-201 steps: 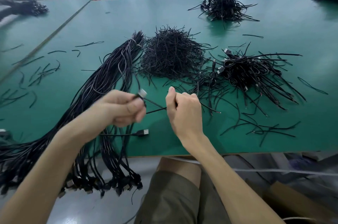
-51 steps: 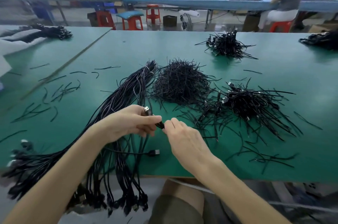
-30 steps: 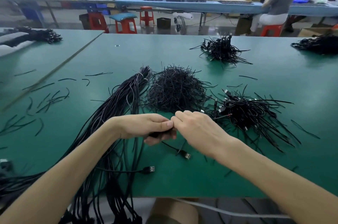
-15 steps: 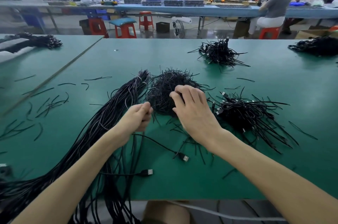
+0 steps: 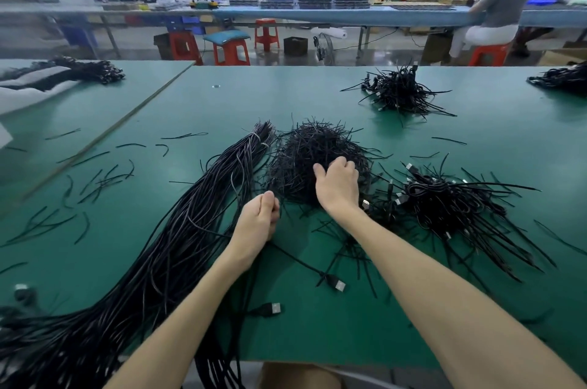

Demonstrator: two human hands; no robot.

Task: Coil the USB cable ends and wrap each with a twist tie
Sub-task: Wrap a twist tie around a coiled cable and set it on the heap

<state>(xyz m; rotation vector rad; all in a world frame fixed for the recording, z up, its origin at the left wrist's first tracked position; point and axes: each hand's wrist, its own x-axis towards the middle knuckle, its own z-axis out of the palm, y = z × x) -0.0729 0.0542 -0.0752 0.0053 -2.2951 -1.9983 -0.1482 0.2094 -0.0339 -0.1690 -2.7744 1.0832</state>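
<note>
My left hand (image 5: 259, 222) is curled around a coiled end of a black USB cable; the cable trails off toward me to a USB plug (image 5: 337, 284) lying on the green table. My right hand (image 5: 338, 184) reaches into the round heap of black twist ties (image 5: 305, 153), fingers bent down among the ties; whether it pinches one is hidden. A long bundle of loose black USB cables (image 5: 178, 230) lies to the left, running off the table's near edge. A second plug (image 5: 273, 309) lies near the front edge.
A pile of coiled, tied cables (image 5: 444, 201) sits to the right of the ties. Another pile (image 5: 398, 91) lies farther back, and more at the far right (image 5: 562, 77). Stray twist ties (image 5: 95, 182) are scattered on the left. The table's front edge (image 5: 349, 361) is near.
My right hand left the left hand and moved up into the twist tie heap, its fingers now bent into it. The left hand keeps holding the coiled cable end.
</note>
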